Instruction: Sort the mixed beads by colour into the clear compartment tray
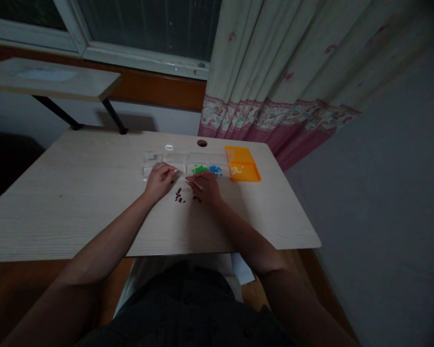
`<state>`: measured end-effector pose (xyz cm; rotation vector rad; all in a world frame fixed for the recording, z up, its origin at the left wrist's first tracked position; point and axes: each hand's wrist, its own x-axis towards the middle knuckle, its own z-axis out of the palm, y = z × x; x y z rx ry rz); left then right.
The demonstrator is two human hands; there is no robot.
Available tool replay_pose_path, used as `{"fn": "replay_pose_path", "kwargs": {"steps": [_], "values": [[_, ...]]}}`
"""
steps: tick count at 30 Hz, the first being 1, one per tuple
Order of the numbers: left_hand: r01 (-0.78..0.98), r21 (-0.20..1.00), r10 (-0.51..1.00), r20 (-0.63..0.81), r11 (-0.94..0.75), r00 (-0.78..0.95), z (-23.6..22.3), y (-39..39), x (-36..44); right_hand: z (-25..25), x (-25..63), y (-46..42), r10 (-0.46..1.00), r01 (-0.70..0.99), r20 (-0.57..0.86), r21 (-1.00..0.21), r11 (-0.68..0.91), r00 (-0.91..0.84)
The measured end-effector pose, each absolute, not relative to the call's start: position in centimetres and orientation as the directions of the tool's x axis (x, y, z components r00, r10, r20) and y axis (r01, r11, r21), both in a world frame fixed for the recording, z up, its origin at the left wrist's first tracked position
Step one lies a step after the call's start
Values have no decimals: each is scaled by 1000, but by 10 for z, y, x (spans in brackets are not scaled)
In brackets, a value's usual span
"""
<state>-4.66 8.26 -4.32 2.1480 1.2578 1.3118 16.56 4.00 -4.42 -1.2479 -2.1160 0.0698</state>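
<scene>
A clear plastic compartment box point(171, 157) lies open on the table, with small green pieces point(199, 169) and blue pieces point(215, 169) in separate front compartments. My left hand point(161, 179) rests over the box's front left part, its thumb and fingers drawn together; what they hold, if anything, is too small to make out. To the right, my right hand point(205, 187) is at the front edge near the green pieces, fingers closed in a pinch whose contents I cannot make out. Small dark red pieces point(179, 196) lie loose before the box. A few dark pieces point(196, 198) lie under my right hand.
An orange tray point(251, 172) with several whitish pieces point(236, 170) adjoins the box on the right. Behind the box the table point(75, 202) has a round cable hole point(202, 143). A raised shelf point(58, 79) stands back left; a curtain point(260, 96) hangs behind.
</scene>
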Motion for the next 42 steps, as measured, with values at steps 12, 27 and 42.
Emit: {"fn": "replay_pose_path", "kwargs": {"steps": [12,27,42], "values": [[676,545,787,611,-496,85,-47,96,-62,-50,155,33,828,795,360,-283,537,-431],[703,529,767,640,-475,37,-50,100,-66,-26,110,53,806,828,299,-81,555,-511],[680,571,769,640,-460,-16,-46,99,-66,-26,91,68,828,849,213,11,528,-518]]}}
